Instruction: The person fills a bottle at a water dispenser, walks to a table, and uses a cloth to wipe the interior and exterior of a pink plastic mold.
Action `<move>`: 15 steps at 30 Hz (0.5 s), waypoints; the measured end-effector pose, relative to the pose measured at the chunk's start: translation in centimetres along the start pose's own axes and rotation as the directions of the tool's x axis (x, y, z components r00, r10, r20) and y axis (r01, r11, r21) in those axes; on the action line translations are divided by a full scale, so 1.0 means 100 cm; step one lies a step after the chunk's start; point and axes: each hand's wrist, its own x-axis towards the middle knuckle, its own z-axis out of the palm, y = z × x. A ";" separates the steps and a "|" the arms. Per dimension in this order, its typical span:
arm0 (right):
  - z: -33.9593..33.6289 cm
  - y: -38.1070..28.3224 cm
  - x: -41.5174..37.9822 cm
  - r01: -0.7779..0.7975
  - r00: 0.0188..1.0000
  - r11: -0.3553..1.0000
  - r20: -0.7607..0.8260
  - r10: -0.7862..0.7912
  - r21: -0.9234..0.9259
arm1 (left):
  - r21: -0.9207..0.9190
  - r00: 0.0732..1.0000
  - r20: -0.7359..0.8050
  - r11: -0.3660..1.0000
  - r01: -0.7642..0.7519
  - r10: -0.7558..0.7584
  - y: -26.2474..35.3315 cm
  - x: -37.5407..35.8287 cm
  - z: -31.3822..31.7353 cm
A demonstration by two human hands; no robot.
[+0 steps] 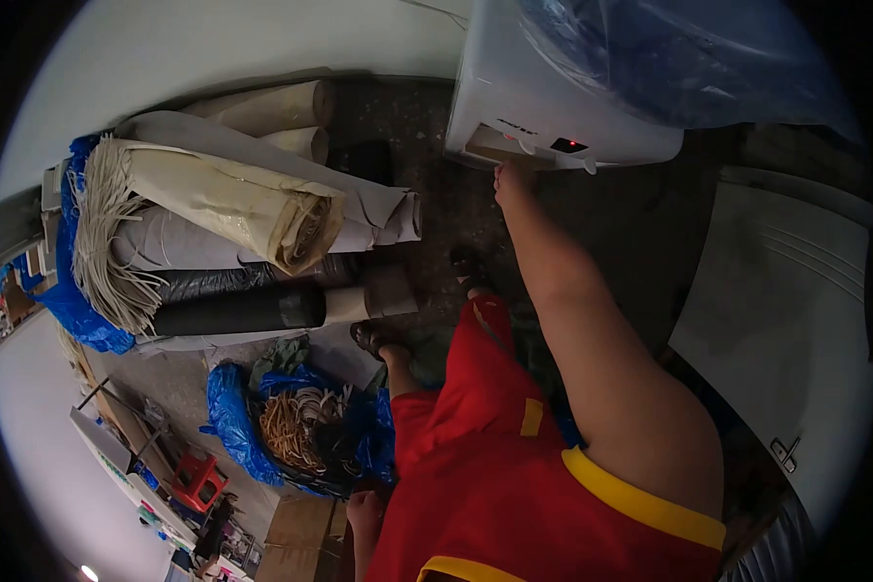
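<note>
My right arm stretches out to a white water dispenser [475,97] at the upper middle. My right hand [506,182] is at the dispenser's recess, beside its taps. Its fingers look curled, and what they hold, if anything, is too dark to make out. A small red light glows on the dispenser's dark panel [568,145]. Low in the view, my left hand [364,508] hangs by my side with its fingers curled in, near a blue plastic bag [231,412] and a cardboard box [296,529]. Nothing shows in it.
Large rolls of sheet material [223,199] are stacked at the left, with a bundle of pale cords [112,233] over their end. Brown cords [296,432] fill the open blue bag. A white cabinet door [776,281] stands right. A red stool [199,480] is lower left.
</note>
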 end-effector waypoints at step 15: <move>-0.001 0.001 -0.045 -0.039 0.996 0.972 -0.071 0.057 0.234 | -0.084 1.000 0.017 0.996 0.027 -0.025 -0.008 0.004 0.001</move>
